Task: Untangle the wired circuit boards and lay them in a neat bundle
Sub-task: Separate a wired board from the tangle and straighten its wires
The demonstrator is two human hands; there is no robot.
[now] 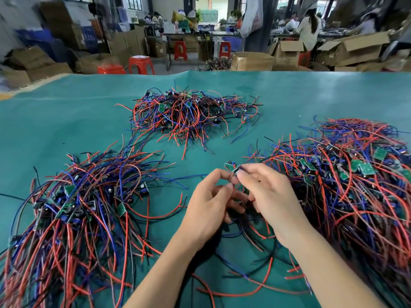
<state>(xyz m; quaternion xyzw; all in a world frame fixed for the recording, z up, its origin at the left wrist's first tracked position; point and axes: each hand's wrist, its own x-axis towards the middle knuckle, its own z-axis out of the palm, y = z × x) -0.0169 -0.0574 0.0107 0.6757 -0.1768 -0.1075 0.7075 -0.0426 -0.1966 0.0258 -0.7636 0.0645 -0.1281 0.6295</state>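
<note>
Our left hand (211, 196) and right hand (264, 192) pinch one circuit board (232, 167) between the combed bundle (73, 210) and large tangled heaps (355, 181); much remains.

Left: blocked by wire pile (73, 210).
Right: blocked by tangled heap (347, 181).
Far centre: third pile (189, 116).
Between piles: bare green mat (66, 121), passable.

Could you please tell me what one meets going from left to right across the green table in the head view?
Left pile of wired boards → left hand → right hand, both holding one small board → right pile of wired boards.
</note>
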